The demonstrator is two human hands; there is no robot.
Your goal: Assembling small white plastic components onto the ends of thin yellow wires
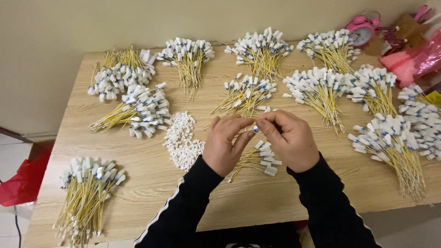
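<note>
My left hand (226, 143) and my right hand (288, 138) meet over the middle of the wooden table (151, 193). Their fingertips pinch a small white and blue connector (255, 129) together; the thin yellow wire it belongs to is hidden by the hands. Just below the hands lies a small bundle of yellow wires with white caps (258, 158). A heap of loose white caps (182, 140) lies to the left of my left hand. Both arms wear black sleeves with a white stripe.
Several bundles of yellow wires with white and blue ends cover the table, among them one at front left (85, 195) and one at right (395, 142). A pink alarm clock (361, 28) and pink bags (413, 57) sit at the back right. Red cloth (23, 181) lies on the floor.
</note>
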